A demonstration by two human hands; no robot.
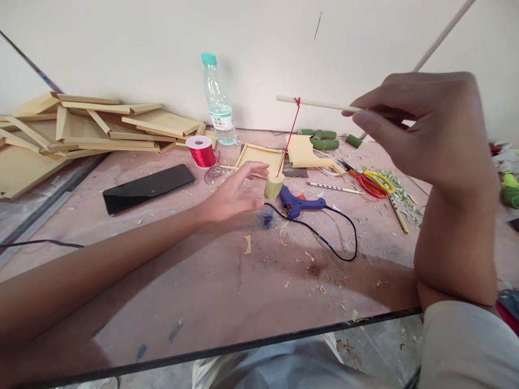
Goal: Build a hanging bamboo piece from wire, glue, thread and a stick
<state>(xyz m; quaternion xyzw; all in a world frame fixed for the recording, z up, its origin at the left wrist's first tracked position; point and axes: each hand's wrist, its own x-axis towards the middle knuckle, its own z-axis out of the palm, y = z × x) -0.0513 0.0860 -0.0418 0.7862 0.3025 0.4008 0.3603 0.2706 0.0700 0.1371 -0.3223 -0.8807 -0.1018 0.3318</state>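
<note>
My right hand (425, 127) is raised at the right and pinches the end of a thin wooden stick (320, 103) held level. A red thread (290, 135) is tied near the stick's far end and runs down to a small pale bamboo cup (273, 186) on the pink table (211, 286). My left hand (235, 194) reaches forward across the table, fingers spread apart, right beside the cup. It holds nothing that I can see.
A blue glue gun (298, 204) with a black cord lies beside the cup. A red thread spool (201, 151), a black phone (148, 188), a water bottle (218, 100), scissors (375, 182), a pencil (334, 188), green bamboo pieces (324, 139) and a wood pile (81, 129) lie around.
</note>
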